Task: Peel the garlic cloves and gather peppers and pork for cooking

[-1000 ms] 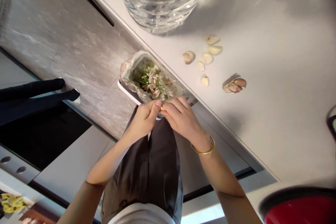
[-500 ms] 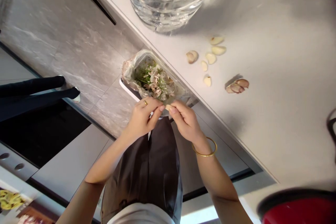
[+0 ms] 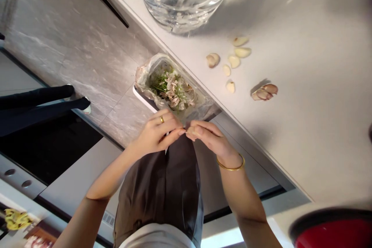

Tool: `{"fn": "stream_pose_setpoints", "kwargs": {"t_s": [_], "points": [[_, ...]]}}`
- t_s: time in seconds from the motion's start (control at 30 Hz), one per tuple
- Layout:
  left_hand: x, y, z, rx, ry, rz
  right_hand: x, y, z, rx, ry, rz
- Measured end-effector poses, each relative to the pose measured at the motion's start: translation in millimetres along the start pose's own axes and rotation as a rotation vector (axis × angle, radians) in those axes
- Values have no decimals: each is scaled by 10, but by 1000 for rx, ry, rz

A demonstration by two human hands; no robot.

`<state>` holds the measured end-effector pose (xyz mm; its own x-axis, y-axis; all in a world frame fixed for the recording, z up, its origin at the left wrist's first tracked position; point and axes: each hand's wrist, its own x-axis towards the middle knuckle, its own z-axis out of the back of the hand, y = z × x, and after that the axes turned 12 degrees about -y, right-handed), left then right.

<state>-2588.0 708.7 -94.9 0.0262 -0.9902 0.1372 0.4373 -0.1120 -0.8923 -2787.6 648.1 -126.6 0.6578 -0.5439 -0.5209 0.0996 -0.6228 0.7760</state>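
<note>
A garlic clove (image 3: 190, 132) is pinched between the thumb and fingers of my right hand (image 3: 209, 138), largely covered by them. The thumb and fingertips of my left hand (image 3: 158, 131) close on the near end of the same clove; whether a strip of skin is between them is too small to see. Both hands are just in front of a bin (image 3: 145, 99) lined with a plastic bag, holding garlic skins (image 3: 174, 89) and green scraps. Several peeled cloves (image 3: 234, 61) lie on the counter. An unpeeled clove (image 3: 213, 60) and a cluster of unpeeled cloves (image 3: 264, 92) flank them.
A large clear water container (image 3: 186, 7) stands on the white counter (image 3: 305, 124), whose edge runs diagonally past my right arm. Something red with a dark rim (image 3: 334, 228) is at the lower right. Another person's legs (image 3: 40, 99) are at left, by the opposite cabinets.
My hands have come slightly closer to my body. The right fingers have turned and curled further over the clove. The cloves on the counter have stayed in place.
</note>
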Motion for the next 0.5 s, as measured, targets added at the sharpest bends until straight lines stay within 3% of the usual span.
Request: {"fn": "stream_pose_setpoints", "kwargs": {"t_s": [0.13, 0.27, 0.37, 0.5], "points": [[-49, 82, -20, 329, 85, -137, -36, -61, -77, -11, -115, -74], [-69, 69, -65, 378, 64, -263, -95, -82, -154, -56, -170, -45], [-84, 50, -106, 264, -9, -217, -103, -17, -200, -123, -101, 17], [-121, 9, -148, 3, -74, -30, -68, 109, -251, -279, -46, 268]]}}
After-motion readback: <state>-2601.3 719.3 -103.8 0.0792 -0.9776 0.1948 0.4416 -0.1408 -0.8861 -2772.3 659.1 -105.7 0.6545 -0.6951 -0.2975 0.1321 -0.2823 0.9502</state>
